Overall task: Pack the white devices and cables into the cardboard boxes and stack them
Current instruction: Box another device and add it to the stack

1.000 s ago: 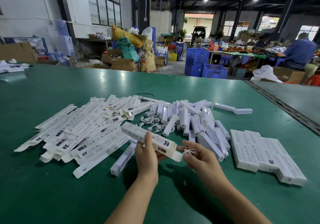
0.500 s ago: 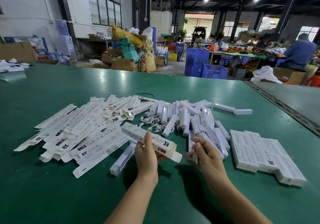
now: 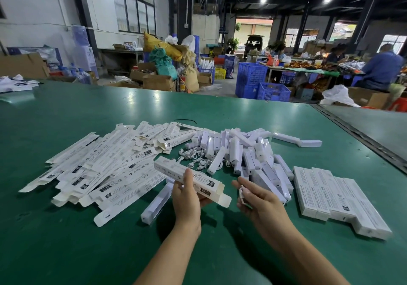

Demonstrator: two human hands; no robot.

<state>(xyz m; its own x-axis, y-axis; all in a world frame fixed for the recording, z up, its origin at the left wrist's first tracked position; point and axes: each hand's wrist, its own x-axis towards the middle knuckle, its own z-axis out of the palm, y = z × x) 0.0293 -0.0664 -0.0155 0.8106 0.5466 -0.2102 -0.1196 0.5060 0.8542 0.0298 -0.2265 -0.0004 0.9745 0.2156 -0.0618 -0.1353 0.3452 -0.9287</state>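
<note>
From where I stand, the person's left hand (image 3: pixel 186 198) grips one long white cardboard box (image 3: pixel 176 172) above the green table top (image 3: pixel 66 240). The thumb is on top and the fingers are curled underneath. The box's right end is open, with its flap hanging out. The right hand (image 3: pixel 258 199) is just beside that open end but not touching it. Its fingers are curled together around one small coiled white cable (image 3: pixel 242 193).

One white bar-shaped device (image 3: pixel 157 201) lies alone on the table, partly under the held box. Behind the hands is a heap of the same white devices (image 3: pixel 248 152) (too overlapped for an honest count). Two more white bars (image 3: pixel 296 139) lie end to end at its far right edge.

Between this heap and the flat cartons lies a small tangle of loose white cables (image 3: pixel 196 158); I cannot count them. To the left is a wide spread of flattened white cartons (image 3: pixel 99 165), dozens by the look of it. To the right, packed white boxes (image 3: pixel 334 194) lie side by side in one flat row, at least six, though the seams blur.

Across the aisle stand two blue plastic crates (image 3: pixel 273 91). A seated person in a blue shirt (image 3: pixel 383 70) works at another table.
</note>
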